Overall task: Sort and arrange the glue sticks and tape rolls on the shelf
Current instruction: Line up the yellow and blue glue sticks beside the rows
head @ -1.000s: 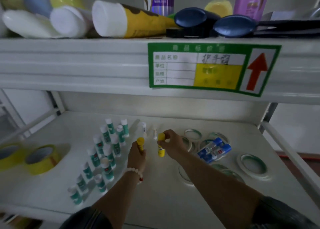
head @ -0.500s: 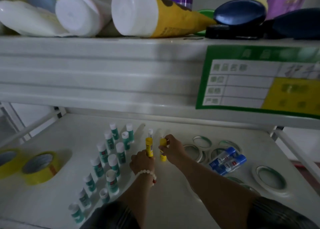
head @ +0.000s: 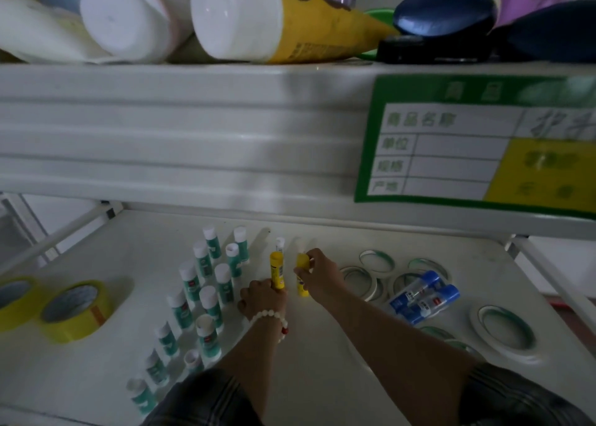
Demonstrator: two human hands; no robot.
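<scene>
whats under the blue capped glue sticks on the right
Flat tape rolls; their rims show around the blue-capped glue sticks lying on them. How many sit directly beneath is covered.

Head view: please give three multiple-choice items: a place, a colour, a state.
1. Where on the lower shelf are the yellow tape rolls? A. left end B. right end C. middle
2. What colour are the glue sticks held by the left hand and right hand? A. green B. yellow C. blue
3. How are the blue-capped glue sticks? A. upright B. lying flat C. held in fingers
Key: 1 A, they lie at the far left; 2 B, both bodies are yellow; 3 B, they rest on their sides.
</scene>
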